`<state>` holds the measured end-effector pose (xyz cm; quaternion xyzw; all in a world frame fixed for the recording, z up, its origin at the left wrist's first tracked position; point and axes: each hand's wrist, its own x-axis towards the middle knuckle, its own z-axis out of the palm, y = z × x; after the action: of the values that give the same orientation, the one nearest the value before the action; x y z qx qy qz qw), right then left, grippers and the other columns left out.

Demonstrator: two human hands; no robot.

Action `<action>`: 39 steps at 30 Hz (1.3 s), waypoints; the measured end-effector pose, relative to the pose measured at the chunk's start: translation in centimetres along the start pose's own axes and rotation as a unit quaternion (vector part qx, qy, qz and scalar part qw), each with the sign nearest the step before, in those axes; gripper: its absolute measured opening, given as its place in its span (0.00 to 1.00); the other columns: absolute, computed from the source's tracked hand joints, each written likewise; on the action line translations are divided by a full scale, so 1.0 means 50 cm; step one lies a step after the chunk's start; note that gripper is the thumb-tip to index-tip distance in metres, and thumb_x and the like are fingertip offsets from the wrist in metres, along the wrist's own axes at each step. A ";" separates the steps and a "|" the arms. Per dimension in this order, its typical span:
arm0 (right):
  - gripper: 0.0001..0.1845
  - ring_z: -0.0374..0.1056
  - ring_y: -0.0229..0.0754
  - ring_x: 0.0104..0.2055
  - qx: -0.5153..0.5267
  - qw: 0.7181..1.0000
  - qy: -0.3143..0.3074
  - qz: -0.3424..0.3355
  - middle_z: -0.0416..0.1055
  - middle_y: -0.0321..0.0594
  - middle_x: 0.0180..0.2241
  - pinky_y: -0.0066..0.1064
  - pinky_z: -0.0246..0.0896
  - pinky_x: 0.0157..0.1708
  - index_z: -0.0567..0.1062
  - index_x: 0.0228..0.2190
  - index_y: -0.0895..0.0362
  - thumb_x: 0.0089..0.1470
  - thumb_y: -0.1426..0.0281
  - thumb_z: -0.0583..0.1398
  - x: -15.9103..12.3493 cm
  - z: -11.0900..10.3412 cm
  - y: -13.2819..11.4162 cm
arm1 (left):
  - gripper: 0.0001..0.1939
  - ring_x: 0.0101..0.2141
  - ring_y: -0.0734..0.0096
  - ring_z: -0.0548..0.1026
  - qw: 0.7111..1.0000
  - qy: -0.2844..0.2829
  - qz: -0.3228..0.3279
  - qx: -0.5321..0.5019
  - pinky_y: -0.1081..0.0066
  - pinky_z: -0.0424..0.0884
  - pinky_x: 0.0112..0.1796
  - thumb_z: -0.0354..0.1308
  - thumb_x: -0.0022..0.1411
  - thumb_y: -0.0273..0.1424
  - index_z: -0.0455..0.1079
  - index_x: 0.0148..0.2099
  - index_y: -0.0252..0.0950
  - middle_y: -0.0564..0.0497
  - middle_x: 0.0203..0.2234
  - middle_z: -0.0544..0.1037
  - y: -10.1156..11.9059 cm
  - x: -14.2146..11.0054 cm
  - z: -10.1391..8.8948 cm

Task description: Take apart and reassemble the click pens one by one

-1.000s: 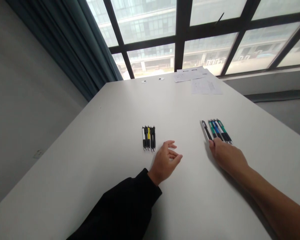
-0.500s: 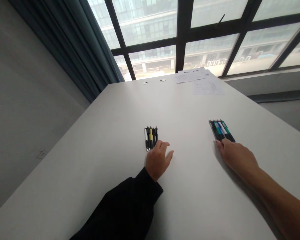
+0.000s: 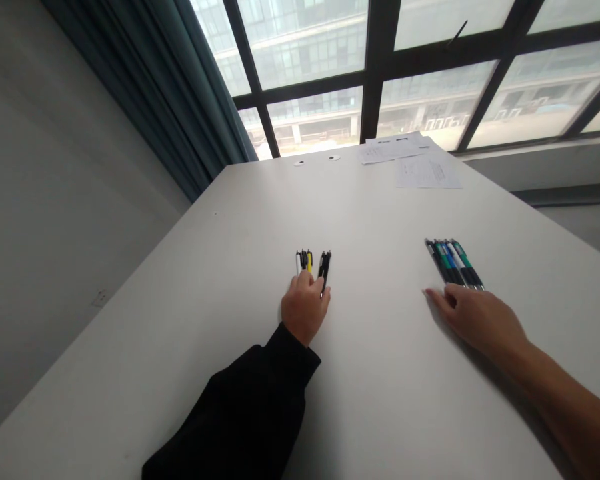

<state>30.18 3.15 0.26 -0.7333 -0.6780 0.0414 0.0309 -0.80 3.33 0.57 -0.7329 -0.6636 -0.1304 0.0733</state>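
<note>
Left hand [image 3: 305,308] over pens [image 3: 309,261], long axes pointing toward the window [image 3: 373,87].

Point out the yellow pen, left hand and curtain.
Yellow pen [image 3: 310,261]: head view, on its exposed barrel.
Left hand [image 3: 304,309]: head view, on the back of the hand.
Curtain [image 3: 163,87]: head view, on its middle folds.

This looks like an office room. Printed papers [image 3: 430,173] and pens [image 3: 455,260] lie on a broad white counter [image 3: 220,287]. The large dark-framed window [image 3: 373,80] faces a big building [image 3: 305,60], a blue curtain [image 3: 145,73] hanging alongside.
</note>
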 end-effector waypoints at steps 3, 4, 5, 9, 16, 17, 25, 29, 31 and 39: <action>0.27 0.66 0.48 0.24 0.005 1.000 0.007 -0.022 0.73 0.44 0.23 0.34 0.48 0.25 0.72 0.24 0.54 0.64 0.48 0.51 -0.003 0.004 -0.003 | 0.08 0.41 0.60 0.72 1.000 0.015 0.013 0.013 0.67 0.70 0.35 0.59 0.68 0.33 0.78 0.40 0.38 0.46 0.38 0.74 -0.003 -0.001 0.002; 0.27 0.65 0.47 0.24 0.008 1.000 0.012 -0.028 0.72 0.44 0.22 0.34 0.48 0.25 0.71 0.24 0.54 0.64 0.48 0.51 -0.003 0.006 -0.002 | 0.08 0.40 0.60 0.72 1.000 0.016 0.011 0.017 0.66 0.70 0.36 0.59 0.68 0.34 0.78 0.39 0.38 0.46 0.37 0.74 -0.004 -0.001 0.003; 0.27 0.65 0.47 0.24 0.012 0.999 0.017 -0.032 0.72 0.44 0.21 0.34 0.47 0.25 0.71 0.24 0.54 0.64 0.48 0.51 -0.003 0.007 -0.002 | 0.09 0.40 0.60 0.72 1.000 0.016 0.005 0.019 0.66 0.71 0.36 0.59 0.68 0.34 0.78 0.39 0.37 0.46 0.37 0.74 -0.004 -0.001 0.003; 0.28 0.64 0.46 0.23 0.017 0.999 0.023 -0.036 0.70 0.43 0.20 0.33 0.46 0.25 0.70 0.23 0.53 0.63 0.47 0.50 -0.003 0.008 0.001 | 0.09 0.40 0.59 0.73 0.999 0.010 -0.022 0.021 0.65 0.71 0.36 0.60 0.68 0.35 0.77 0.41 0.36 0.45 0.39 0.75 -0.003 0.000 0.001; 0.29 0.62 0.45 0.22 0.049 0.995 0.035 -0.084 0.67 0.40 0.18 0.33 0.45 0.25 0.67 0.21 0.52 0.63 0.46 0.49 -0.008 0.011 -0.004 | 0.09 0.42 0.58 0.74 1.000 -0.015 -0.025 0.010 0.65 0.71 0.35 0.58 0.69 0.35 0.75 0.44 0.37 0.45 0.41 0.76 0.001 0.001 0.001; 0.29 0.62 0.44 0.22 0.061 0.993 0.036 -0.096 0.67 0.39 0.18 0.33 0.45 0.26 0.66 0.20 0.52 0.63 0.46 0.49 -0.009 0.012 -0.005 | 0.08 0.42 0.58 0.74 1.000 -0.017 -0.023 0.004 0.66 0.71 0.36 0.58 0.69 0.35 0.75 0.43 0.37 0.45 0.41 0.76 0.001 0.001 0.002; 0.29 0.60 0.43 0.22 0.092 0.987 0.028 -0.132 0.66 0.38 0.18 0.33 0.46 0.26 0.62 0.19 0.52 0.63 0.46 0.50 -0.016 0.010 -0.012 | 0.10 0.43 0.57 0.72 1.000 0.008 -0.013 -0.017 0.64 0.72 0.43 0.59 0.67 0.35 0.75 0.45 0.34 0.44 0.40 0.75 -0.001 0.001 0.011; 0.29 0.61 0.43 0.23 0.090 0.986 0.033 -0.137 0.66 0.38 0.18 0.33 0.46 0.27 0.63 0.19 0.52 0.63 0.46 0.50 -0.016 0.012 -0.011 | 0.11 0.43 0.56 0.71 1.000 0.011 -0.024 -0.009 0.62 0.71 0.45 0.59 0.67 0.36 0.74 0.45 0.33 0.43 0.40 0.75 -0.004 0.002 0.015; 0.29 0.61 0.43 0.23 0.091 0.985 0.033 -0.140 0.67 0.38 0.18 0.33 0.46 0.27 0.63 0.19 0.52 0.63 0.47 0.51 -0.016 0.013 -0.010 | 0.11 0.43 0.57 0.71 1.000 0.013 -0.025 -0.007 0.63 0.71 0.45 0.59 0.67 0.36 0.74 0.45 0.34 0.43 0.41 0.74 -0.004 0.001 0.016; 0.27 0.62 0.44 0.24 0.088 0.987 0.023 -0.131 0.67 0.37 0.19 0.33 0.46 0.27 0.62 0.20 0.52 0.63 0.48 0.52 -0.017 0.014 -0.011 | 0.08 0.43 0.57 0.70 0.999 0.016 0.003 -0.027 0.62 0.70 0.46 0.58 0.68 0.32 0.76 0.44 0.34 0.43 0.40 0.74 -0.005 0.003 0.014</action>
<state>29.48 2.34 -0.35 -0.6335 -0.7608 0.0799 0.1161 -0.99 3.68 -0.07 -0.7346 -0.6563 -0.1599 0.0640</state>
